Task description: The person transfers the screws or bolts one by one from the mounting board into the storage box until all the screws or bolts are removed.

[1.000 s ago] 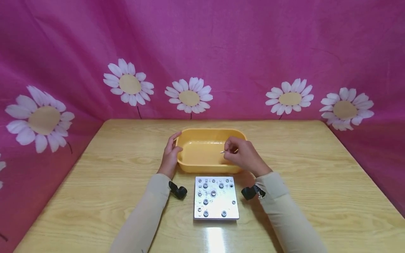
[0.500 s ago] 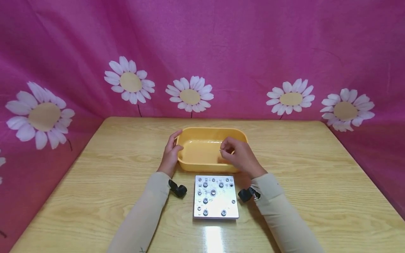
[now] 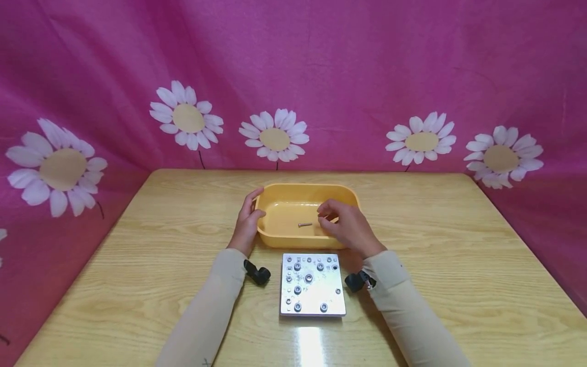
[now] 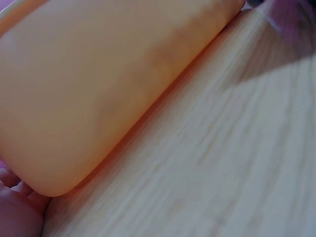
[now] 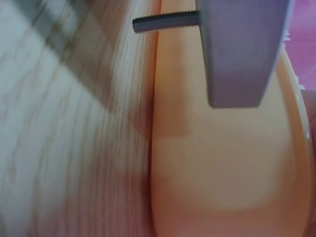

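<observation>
A yellow plastic tub (image 3: 282, 241) stands on the table, its side wall filling much of the left wrist view. My left hand (image 3: 245, 227) grips the tub's left end, thumb at the rim and fingers around the outside. Inside, a small silver screw (image 3: 304, 224) lies on the floor of the tub. My right hand (image 3: 346, 224) hovers over the tub's right part, fingers loosely bent and holding nothing, just right of the screw. Nearer the body is a square metal plate (image 3: 316, 295) set with several socket-head bolts. Close up in the right wrist view, a threaded bolt end (image 5: 165, 20) juts from the plate's underside.
Wood-grain table (image 3: 458, 255) surrounds the tub and plate. A pink curtain (image 3: 344, 76) with printed daisies hangs behind and along both sides. Black wrist cameras (image 3: 258, 273) sit on both sleeves, close beside the plate's sides.
The right hand has shifted slightly left and let go of the screw, which now rests in the tub. My left hand stays at the tub's end; the plate has not moved.
</observation>
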`<state>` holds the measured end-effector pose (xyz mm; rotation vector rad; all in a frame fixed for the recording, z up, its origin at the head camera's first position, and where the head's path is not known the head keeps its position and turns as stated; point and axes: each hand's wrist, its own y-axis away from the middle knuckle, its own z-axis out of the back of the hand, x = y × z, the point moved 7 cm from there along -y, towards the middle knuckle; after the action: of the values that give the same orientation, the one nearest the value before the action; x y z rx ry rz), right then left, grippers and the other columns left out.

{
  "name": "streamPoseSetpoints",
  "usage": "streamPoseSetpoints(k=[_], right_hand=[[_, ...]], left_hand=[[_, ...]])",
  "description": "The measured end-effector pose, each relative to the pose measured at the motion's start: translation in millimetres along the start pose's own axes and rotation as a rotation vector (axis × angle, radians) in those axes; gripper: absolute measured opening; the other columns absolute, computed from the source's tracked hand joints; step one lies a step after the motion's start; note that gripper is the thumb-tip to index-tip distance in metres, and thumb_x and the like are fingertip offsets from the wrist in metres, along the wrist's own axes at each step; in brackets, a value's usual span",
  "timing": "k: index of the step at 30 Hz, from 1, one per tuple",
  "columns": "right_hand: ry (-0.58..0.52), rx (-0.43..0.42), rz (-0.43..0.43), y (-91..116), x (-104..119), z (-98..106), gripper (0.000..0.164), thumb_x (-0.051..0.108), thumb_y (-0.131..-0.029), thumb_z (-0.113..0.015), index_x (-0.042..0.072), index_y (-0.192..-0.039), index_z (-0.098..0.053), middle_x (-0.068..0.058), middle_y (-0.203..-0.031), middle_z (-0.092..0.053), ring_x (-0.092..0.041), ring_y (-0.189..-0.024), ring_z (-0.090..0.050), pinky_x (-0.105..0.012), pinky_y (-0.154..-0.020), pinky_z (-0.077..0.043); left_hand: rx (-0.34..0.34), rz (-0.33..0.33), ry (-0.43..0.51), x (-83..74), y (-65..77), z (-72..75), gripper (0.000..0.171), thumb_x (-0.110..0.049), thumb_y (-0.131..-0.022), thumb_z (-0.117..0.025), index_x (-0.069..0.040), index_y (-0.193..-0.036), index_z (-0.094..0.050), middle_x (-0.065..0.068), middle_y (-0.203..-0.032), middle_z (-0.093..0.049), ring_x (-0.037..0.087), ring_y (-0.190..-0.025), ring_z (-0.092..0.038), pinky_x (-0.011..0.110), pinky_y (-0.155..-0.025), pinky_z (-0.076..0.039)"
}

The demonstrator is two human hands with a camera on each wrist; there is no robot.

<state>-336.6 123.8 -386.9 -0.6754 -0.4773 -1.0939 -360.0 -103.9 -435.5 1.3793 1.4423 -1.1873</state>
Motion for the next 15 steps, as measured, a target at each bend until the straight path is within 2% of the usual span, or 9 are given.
streamPoseSetpoints(k=[3, 10, 15], right_hand=[[0.006, 0.005, -0.001, 0.1, -0.2, 0.0, 0.015, 0.016, -0.088, -0.069, 0.012, -0.101, -0.065, 0.001, -0.094, -0.069, -0.017, -0.088, -0.065, -0.036, -0.077, -0.054], [-0.031, 0.027, -0.004, 0.1, -0.4, 1.7, 0.018, 0.016, -0.088, -0.068, 0.009, -0.104, -0.064, 0.0, -0.093, -0.069, -0.016, -0.085, -0.064, -0.034, -0.076, -0.053], [-0.07, 0.091, -0.015, 1.7, 5.4, 7.5, 0.026, 0.016, -0.089, -0.067, 0.005, -0.112, -0.061, -0.004, -0.094, -0.068, -0.019, -0.085, -0.063, -0.034, -0.076, -0.053]], left_hand=[[-0.013, -0.005, -0.012, 5.3, -2.8, 2.1, 0.063, 0.008, -0.087, -0.037, -0.012, -0.147, -0.037, 0.016, -0.147, -0.037, 0.033, -0.131, -0.038, 0.047, -0.108, -0.033], [-0.024, -0.007, -0.035, 5.4, -3.7, 1.7, 0.06, 0.005, -0.089, -0.038, -0.012, -0.146, -0.038, 0.014, -0.147, -0.038, 0.032, -0.13, -0.04, 0.047, -0.107, -0.034], [-0.052, -0.018, -0.05, 4.5, -3.6, 4.2, 0.059, 0.005, -0.088, -0.037, -0.011, -0.145, -0.041, 0.013, -0.145, -0.04, 0.031, -0.126, -0.043, 0.048, -0.105, -0.036]])
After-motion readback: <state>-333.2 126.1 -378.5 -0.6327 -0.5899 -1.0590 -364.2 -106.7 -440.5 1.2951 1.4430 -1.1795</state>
